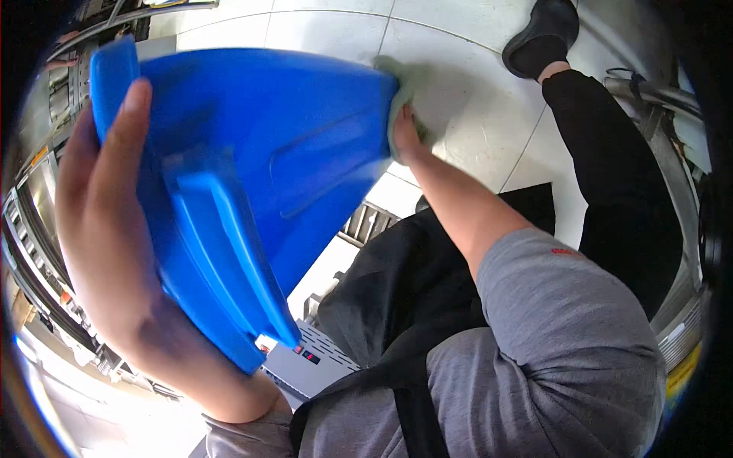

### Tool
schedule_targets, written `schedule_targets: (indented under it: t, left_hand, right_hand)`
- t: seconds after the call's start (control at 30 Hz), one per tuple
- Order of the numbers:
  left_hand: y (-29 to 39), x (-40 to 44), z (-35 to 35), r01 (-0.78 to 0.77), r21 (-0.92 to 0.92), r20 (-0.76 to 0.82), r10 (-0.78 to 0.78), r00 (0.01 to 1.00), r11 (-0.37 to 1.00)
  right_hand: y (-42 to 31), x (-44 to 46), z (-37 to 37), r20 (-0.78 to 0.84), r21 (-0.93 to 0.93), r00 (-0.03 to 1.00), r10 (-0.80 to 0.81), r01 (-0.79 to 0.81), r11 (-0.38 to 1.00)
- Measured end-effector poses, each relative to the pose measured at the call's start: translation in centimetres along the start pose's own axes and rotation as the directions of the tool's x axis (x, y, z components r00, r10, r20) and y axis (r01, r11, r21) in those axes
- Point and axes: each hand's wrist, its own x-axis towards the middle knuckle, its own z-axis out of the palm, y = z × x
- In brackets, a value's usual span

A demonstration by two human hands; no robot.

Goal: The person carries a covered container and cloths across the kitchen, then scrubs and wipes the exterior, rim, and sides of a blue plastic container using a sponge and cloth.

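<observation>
A large blue plastic bin (pixel 321 114) fills the upper left and middle, tilted, its rim and a moulded handle towards me. My left hand (pixel 114 183) is wrapped round the rim at the left, with the thumb on the near side and the fingers partly behind it. My right hand (pixel 407 133) presses a pale green cloth (pixel 398 91) against the far end of the bin, close to the floor. Part of that hand is hidden by the cloth.
White floor tiles (pixel 473 114) lie beyond the bin. My leg and black shoe (pixel 544 38) extend at the upper right. Metal racks (pixel 38 221) line the left edge, and a grey perforated metal box (pixel 317 359) is below the bin. Metal tubing (pixel 653 93) is at the right.
</observation>
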Motion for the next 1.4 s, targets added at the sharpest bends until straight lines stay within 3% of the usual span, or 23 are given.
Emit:
schedule_targets:
  t: [0.03,0.07,0.13,0.17,0.23,0.3,0.37,0.43,0.5,0.57,0.63,0.7,0.83,0.9,0.93,0.97,1.03,1.07,1.13,1.17,1.3,1.37,1.4]
  left_hand:
    - [0.1,1.0,-0.4,-0.011,0.026,0.041,0.010,0.999,1.000]
    - [0.2,2.1,-1.2,0.005,0.094,0.102,-0.014,0.995,0.996]
    - [-0.1,3.9,-1.5,-0.003,0.057,0.102,-0.003,0.995,0.998]
    - [-0.2,4.7,-1.6,-0.007,0.022,0.107,0.005,0.994,1.000]
    - [-0.4,5.9,-1.8,-0.017,0.022,0.095,0.015,0.995,1.000]
    - [-0.7,7.3,-2.1,-0.035,0.017,0.084,0.033,0.996,0.999]
    - [-1.2,8.6,-2.6,-0.081,0.063,0.058,0.078,0.995,0.995]
    - [-1.1,9.1,-2.8,-0.041,0.031,0.093,0.038,0.995,0.999]
    - [-0.7,8.8,-2.4,-0.001,0.002,0.131,0.001,0.991,1.000]
    - [-0.1,8.1,-1.9,0.003,0.019,0.056,-0.004,0.998,1.000]
    - [-0.2,8.4,-2.0,0.018,-0.012,0.091,-0.017,0.996,1.000]
    - [-0.2,8.4,-2.1,0.021,-0.029,0.096,-0.018,0.995,0.999]
    - [-0.2,8.7,-2.1,0.039,-0.037,0.118,-0.035,0.992,0.999]
    - [-0.2,8.6,-2.2,0.065,-0.003,0.120,-0.064,0.991,0.998]
    - [-0.2,8.6,-2.2,0.070,0.001,0.119,-0.070,0.990,0.998]
    - [-0.1,8.5,-2.1,0.102,0.004,0.107,-0.102,0.989,0.995]
    - [-0.2,8.6,-2.1,0.137,0.011,0.095,-0.137,0.986,0.991]
    - [-0.4,8.6,-2.1,0.106,0.009,0.099,-0.106,0.989,0.994]
    - [-0.6,8.8,-2.3,0.076,0.010,0.094,-0.077,0.993,0.997]
    - [-0.7,8.9,-2.3,0.057,0.020,0.075,-0.058,0.995,0.998]
    - [-0.4,8.9,-2.4,0.042,0.121,0.036,-0.047,0.998,0.992]
    - [-0.2,8.4,-2.0,0.027,0.099,0.008,-0.028,1.000,0.995]
    - [-0.2,8.3,-1.9,0.013,0.081,-0.008,-0.012,1.000,0.997]
  right_hand:
    - [1.6,-1.1,0.5,-0.013,-0.160,1.000,-0.025,0.023,0.987]
    - [-0.2,-3.5,0.4,-0.010,-0.161,1.000,-0.028,0.026,0.987]
    - [-6.4,-8.5,0.9,-0.072,0.328,0.926,0.371,-0.329,0.885]
    - [-6.6,-8.4,2.2,-0.072,0.329,0.928,0.366,-0.324,0.887]
    - [-7.6,-8.9,4.4,-0.051,0.674,0.887,0.459,-0.308,0.671]
    - [-13.0,-11.8,3.9,0.299,0.802,0.805,0.513,-0.504,0.322]
    - [-16.0,-14.3,5.0,0.471,0.825,0.787,0.400,-0.553,0.117]
    - [-16.9,-16.1,7.1,0.576,0.793,0.773,0.266,-0.607,0.046]
    - [-18.7,-18.9,9.3,0.659,0.729,0.696,0.286,-0.684,-0.013]
    - [-28.2,-23.7,6.4,0.724,0.640,0.575,0.380,-0.766,-0.062]
    - [-31.6,-26.7,6.0,0.809,0.508,0.468,0.356,-0.861,-0.025]
    - [-35.9,-29.3,4.2,0.822,0.337,0.362,0.440,-0.932,0.135]
    - [-35.1,-30.9,3.0,0.868,0.264,0.354,0.350,-0.923,0.280]
    - [-33.5,-31.9,1.3,0.719,0.361,0.655,0.235,-0.640,0.678]
    - [-32.3,-31.9,1.0,0.616,0.380,0.785,0.068,-0.371,0.847]
    - [-30.9,-32.1,-0.3,0.616,0.328,0.787,-0.012,-0.243,0.913]
    - [-29.0,-32.0,-0.3,0.475,0.521,0.833,-0.284,-0.007,0.853]
    - [-27.9,-31.6,0.3,0.479,0.521,0.832,-0.281,-0.011,0.854]
    - [-26.6,-29.4,2.1,0.326,0.468,0.766,-0.554,0.379,0.799]
    - [-25.9,-28.7,2.9,0.331,0.473,0.762,-0.556,0.376,0.797]
    - [-20.6,-21.9,4.8,0.115,0.105,0.865,-0.488,0.478,0.872]
    - [-17.8,-16.4,5.1,-0.090,-0.162,0.920,-0.381,0.364,0.917]
    - [-15.6,-13.0,4.9,-0.075,-0.196,0.947,-0.314,0.294,0.935]
